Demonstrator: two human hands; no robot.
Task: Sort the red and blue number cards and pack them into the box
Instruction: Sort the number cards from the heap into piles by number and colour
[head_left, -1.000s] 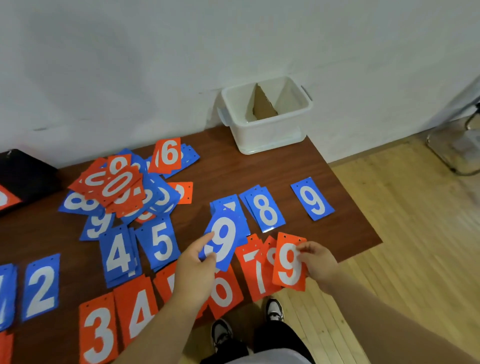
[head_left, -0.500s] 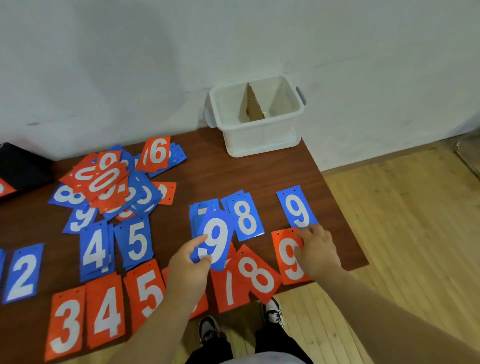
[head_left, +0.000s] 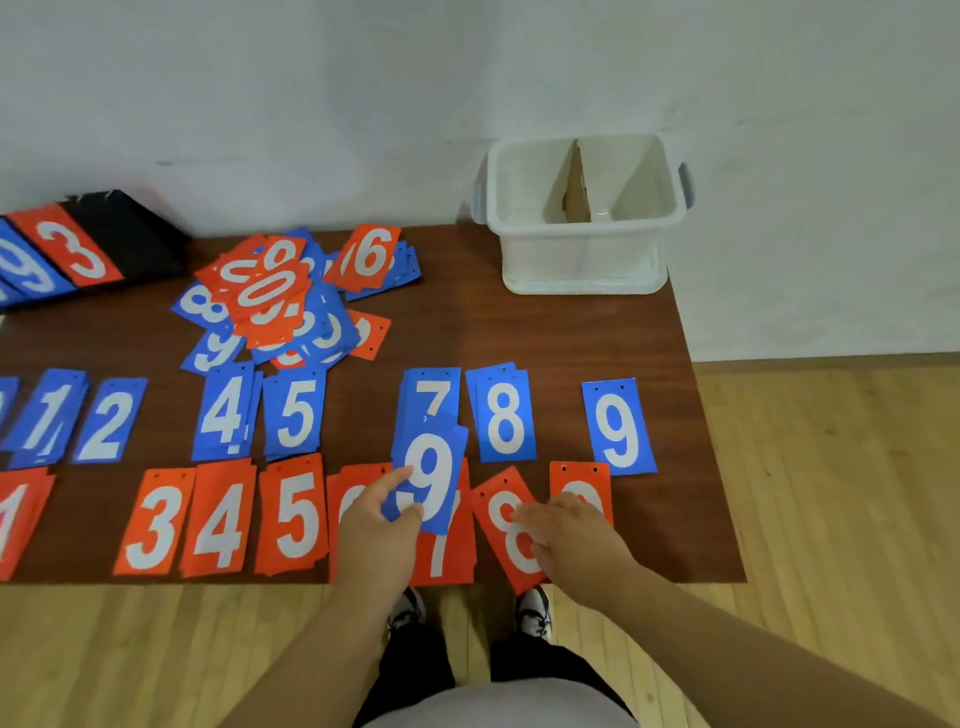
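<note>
Cards (head_left: 295, 413), red and blue rectangles with white numerals and two small holes at the top edge, lie in sorted rows on the table (head_left: 519, 332), with a mixed pile (head_left: 270, 296) at the far left. The left hand (head_left: 376, 525) pinches a blue 9 card (head_left: 428, 478) over the red row (head_left: 293, 514). The right hand (head_left: 571, 535) rests relaxed, flat fingers on the tilted red 8 card (head_left: 500, 512), beside the red 9 card (head_left: 579, 475). The white box (head_left: 582, 260) with its cardboard divider (head_left: 574, 192) stands far right.
</note>
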